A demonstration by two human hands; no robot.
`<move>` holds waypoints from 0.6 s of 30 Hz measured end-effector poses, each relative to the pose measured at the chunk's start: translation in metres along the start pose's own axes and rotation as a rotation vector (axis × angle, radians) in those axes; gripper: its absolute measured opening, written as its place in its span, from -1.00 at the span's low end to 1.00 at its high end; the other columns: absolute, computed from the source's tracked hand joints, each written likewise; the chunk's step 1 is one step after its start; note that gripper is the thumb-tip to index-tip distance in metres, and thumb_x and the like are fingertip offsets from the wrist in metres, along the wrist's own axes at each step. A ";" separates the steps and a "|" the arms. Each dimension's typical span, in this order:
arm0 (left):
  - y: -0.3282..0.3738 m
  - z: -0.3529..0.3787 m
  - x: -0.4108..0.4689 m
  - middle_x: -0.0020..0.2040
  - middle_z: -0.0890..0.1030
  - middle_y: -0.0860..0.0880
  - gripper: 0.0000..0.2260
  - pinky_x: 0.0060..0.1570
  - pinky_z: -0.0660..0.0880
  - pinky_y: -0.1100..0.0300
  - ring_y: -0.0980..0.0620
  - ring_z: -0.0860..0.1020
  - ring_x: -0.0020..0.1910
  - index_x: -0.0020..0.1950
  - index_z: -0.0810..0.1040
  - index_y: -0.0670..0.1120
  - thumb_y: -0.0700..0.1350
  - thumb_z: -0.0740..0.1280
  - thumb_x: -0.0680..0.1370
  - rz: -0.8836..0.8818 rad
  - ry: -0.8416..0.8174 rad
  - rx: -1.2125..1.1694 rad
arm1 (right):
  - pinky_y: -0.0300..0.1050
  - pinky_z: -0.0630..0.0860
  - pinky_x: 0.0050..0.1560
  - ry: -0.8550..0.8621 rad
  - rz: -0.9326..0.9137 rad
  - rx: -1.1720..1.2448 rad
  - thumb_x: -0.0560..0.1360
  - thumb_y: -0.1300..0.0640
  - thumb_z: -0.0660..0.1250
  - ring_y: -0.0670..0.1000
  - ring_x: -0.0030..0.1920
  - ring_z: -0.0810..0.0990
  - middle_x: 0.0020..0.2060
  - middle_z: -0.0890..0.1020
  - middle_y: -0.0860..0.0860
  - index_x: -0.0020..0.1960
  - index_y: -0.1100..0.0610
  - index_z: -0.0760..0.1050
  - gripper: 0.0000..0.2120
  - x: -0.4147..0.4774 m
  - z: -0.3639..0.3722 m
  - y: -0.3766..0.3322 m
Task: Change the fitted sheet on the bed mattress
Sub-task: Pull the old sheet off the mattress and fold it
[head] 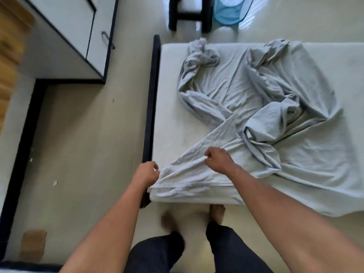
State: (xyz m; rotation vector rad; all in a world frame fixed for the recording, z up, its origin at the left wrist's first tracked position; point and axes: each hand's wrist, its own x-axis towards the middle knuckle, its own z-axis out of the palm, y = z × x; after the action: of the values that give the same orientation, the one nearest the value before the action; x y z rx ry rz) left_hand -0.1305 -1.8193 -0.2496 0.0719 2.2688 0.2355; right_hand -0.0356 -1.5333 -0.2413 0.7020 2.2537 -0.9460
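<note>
sheet: my grey fitted sheet (256, 107) is lying rumpled on the bare mattress (171, 119), with one corner dragged over to the near-left corner.
hands: my left hand (146, 173) and right hand (217, 159) both have fingers curled tight on that corner's hem.
feel: I'd guess light and floppy, so grab the edge, not the middle.
hamper: the blue mesh basket (228, 10) is past the bed, can't tell what's in it.

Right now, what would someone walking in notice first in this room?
First, the crumpled pale grey sheet lying bunched across the bare white mattress, covering most of its middle and right side. Next, the left hand and right hand, both gripping the sheet's edge at the mattress's near left corner. Beyond the far end, a blue mesh basket stands on the floor.
</note>
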 end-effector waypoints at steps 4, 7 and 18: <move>0.064 -0.032 0.015 0.19 0.66 -0.06 -0.75 0.13 0.58 0.05 -0.07 0.61 0.12 0.24 0.61 0.05 0.02 0.26 0.61 0.225 -0.063 0.233 | -0.08 0.49 0.21 0.081 0.096 0.106 0.53 0.03 0.37 0.10 0.27 0.56 0.26 0.61 0.06 0.25 0.08 0.57 -0.69 0.016 -0.032 0.013; 0.104 -0.047 0.058 0.38 0.56 -0.06 -0.66 0.25 0.47 0.09 -0.08 0.52 0.32 0.42 0.52 0.04 0.03 0.24 0.66 0.409 -0.098 0.388 | -0.09 0.45 0.22 0.203 0.175 0.161 0.54 0.06 0.36 0.14 0.30 0.54 0.30 0.58 0.10 0.25 0.08 0.58 -0.70 0.060 -0.059 0.018; 0.164 -0.135 0.278 0.41 0.53 -0.13 -0.56 0.33 0.42 0.07 -0.14 0.46 0.40 0.51 0.43 -0.03 0.02 0.29 0.64 0.648 -0.218 0.423 | 0.13 0.16 0.56 0.125 0.209 0.051 0.57 0.05 0.29 0.11 0.56 0.27 0.57 0.31 0.03 0.46 -0.16 0.44 -0.54 0.269 -0.040 -0.076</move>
State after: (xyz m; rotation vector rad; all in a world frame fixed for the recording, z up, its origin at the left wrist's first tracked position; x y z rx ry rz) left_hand -0.4187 -1.6416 -0.3402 1.0092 1.9783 0.0706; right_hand -0.2832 -1.4858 -0.3695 1.0234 2.2158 -0.8809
